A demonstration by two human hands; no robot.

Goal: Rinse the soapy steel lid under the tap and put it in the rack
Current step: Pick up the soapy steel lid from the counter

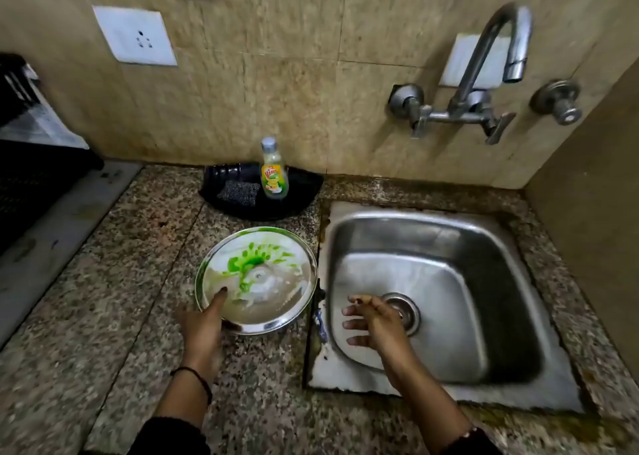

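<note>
A round steel lid (pixel 273 302) lies on the granite counter just left of the sink, smeared with green soap around its centre knob. My left hand (pixel 204 326) grips its near-left rim, thumb pressed on the lid's top surface. My right hand (pixel 377 320) hovers over the left part of the steel sink (pixel 484 247), fingers spread and holding nothing. The tap (pixel 508 40) curves out of the wall above the sink, with no water running. A dark rack (pixel 31 178) sits at the far left edge, partly cut off.
A black tray (pixel 297 202) against the wall holds a dish-soap bottle (pixel 274 173) and a scrub pad (pixel 238 192). The drain (pixel 403 311) lies just beyond my right hand. Tap valves (pixel 556 103) stick out of the wall. A side wall closes the right.
</note>
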